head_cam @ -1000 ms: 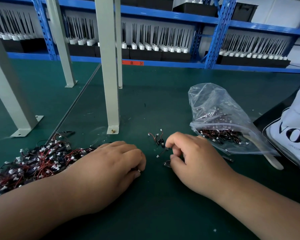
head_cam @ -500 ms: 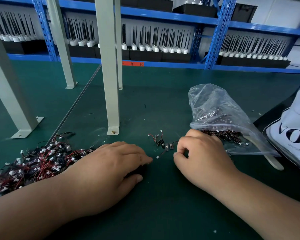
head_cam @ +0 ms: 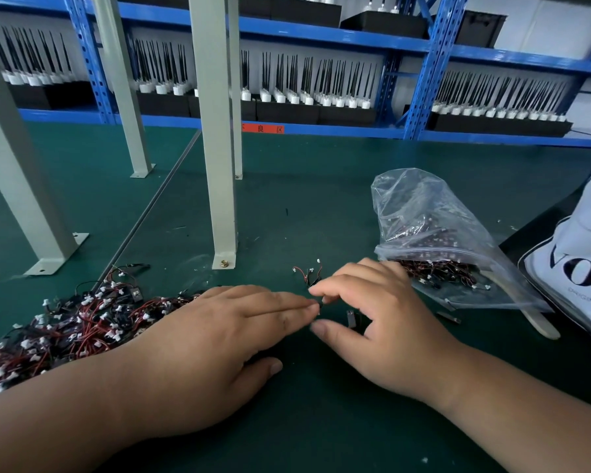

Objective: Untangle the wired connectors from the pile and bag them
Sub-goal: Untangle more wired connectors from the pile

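Two hands: left hand (head_cam: 219, 343) flat, fingers straight, tips now stretched out to meet the right hand (head_cam: 379, 322), which came back from the bag (head_cam: 423, 216).
Right fingers: curled over a thin wire, thumb apart, honestly can't tell if it's pinched.
Meaning: guessing the next connector is getting teased free, not bagged yet.
Connectors: tangled pile (head_cam: 82, 322) on the desk (head_cam: 321, 421) at left, a few loose ones (head_cam: 307, 273) just past the fingertips, plenty already bagged.
In the way: mostly the tangle itself, plus a wooden stick (head_cam: 539, 322) at the bag's mouth.

Connector pile (head_cam: 65, 322) left on mat (head_cam: 321, 199), bag (head_cam: 440, 233) right, loose connectors (head_cam: 307, 273) between them, shelving (head_cam: 321, 35) behind
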Demonstrator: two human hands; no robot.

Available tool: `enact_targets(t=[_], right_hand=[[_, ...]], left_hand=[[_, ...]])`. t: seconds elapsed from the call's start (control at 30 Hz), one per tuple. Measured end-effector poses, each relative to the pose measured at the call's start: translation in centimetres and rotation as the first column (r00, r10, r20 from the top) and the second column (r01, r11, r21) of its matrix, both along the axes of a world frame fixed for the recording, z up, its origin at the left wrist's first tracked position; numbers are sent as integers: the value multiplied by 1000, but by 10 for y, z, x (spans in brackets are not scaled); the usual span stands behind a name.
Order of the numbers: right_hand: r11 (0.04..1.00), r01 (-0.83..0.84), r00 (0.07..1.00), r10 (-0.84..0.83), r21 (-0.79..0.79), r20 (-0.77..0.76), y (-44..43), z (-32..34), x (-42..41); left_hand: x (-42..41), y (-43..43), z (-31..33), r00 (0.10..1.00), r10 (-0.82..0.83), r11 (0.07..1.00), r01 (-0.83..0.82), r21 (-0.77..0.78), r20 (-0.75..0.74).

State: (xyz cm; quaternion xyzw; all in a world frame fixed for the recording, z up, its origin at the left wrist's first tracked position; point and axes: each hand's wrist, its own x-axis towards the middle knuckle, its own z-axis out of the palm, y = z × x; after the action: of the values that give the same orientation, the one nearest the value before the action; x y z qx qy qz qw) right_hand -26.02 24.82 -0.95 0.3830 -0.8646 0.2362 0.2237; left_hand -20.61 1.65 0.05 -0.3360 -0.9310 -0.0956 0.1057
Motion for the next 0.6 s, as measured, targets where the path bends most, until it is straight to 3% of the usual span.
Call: enact_targets(t=[0.17, 0.37, 0.5, 0.6], right_hand=[[996, -44, 995, 37, -72, -96, -2, -1, -3], [994, -54, 998, 51, -94, -37, -1, -2, -6], [987, -17, 1000, 18, -159, 8, 1, 0, -6], [961, 47, 990, -9, -273, 139, 4, 0, -7]], left_hand=[[-1, -1, -1, 1000, -16, 1000, 16, 2, -2], [0, 0, -2, 1000, 27, 1000, -27, -2, 2], [2, 1, -5, 975, 215, 976, -213, 42, -59], [1, -1, -5, 939, 335, 942, -333, 39, -82]])
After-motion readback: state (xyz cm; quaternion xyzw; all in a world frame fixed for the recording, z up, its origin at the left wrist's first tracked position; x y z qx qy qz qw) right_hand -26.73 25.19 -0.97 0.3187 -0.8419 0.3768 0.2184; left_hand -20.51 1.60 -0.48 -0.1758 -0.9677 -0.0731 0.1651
